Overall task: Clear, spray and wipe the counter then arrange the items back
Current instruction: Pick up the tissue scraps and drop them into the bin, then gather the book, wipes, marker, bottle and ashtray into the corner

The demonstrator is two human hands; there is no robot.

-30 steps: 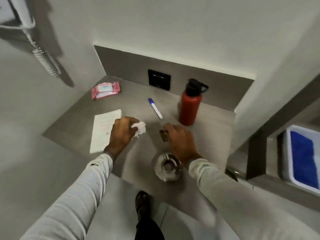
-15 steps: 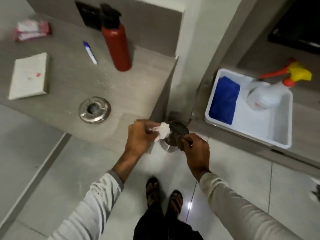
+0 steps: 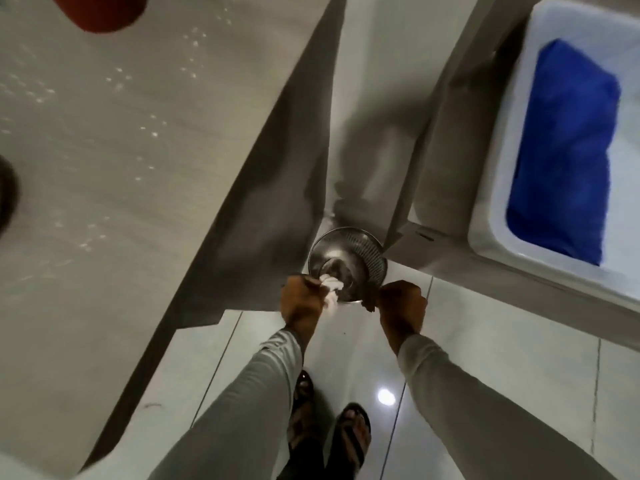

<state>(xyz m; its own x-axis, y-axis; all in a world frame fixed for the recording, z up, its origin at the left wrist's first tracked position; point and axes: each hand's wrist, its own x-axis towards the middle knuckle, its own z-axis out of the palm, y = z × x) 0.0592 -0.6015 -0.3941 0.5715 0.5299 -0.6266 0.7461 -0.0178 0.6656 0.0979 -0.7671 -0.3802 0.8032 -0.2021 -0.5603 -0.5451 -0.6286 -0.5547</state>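
A round metal bin point(image 3: 360, 252) stands on the floor between the counter's end and the shelf unit. My left hand point(image 3: 301, 301) holds a crumpled white tissue point(image 3: 331, 289) over the bin's near rim. My right hand point(image 3: 403, 304) is closed on a small brown scrap point(image 3: 370, 304) at the same rim. The grey counter point(image 3: 145, 168) fills the left, dotted with white crumbs point(image 3: 152, 133). The base of the red bottle point(image 3: 100, 12) shows at the top left edge.
A white tray point(image 3: 485, 216) holding a blue cloth point(image 3: 568, 147) sits on the lower shelf at the right. A dark round edge point(image 3: 7, 199) shows at the far left of the counter. My sandalled feet point(image 3: 329, 431) stand on glossy floor tiles.
The view has dropped and closed in on the bin. Both hands have lowered to the bin's rim, still holding the tissue and the brown scrap.
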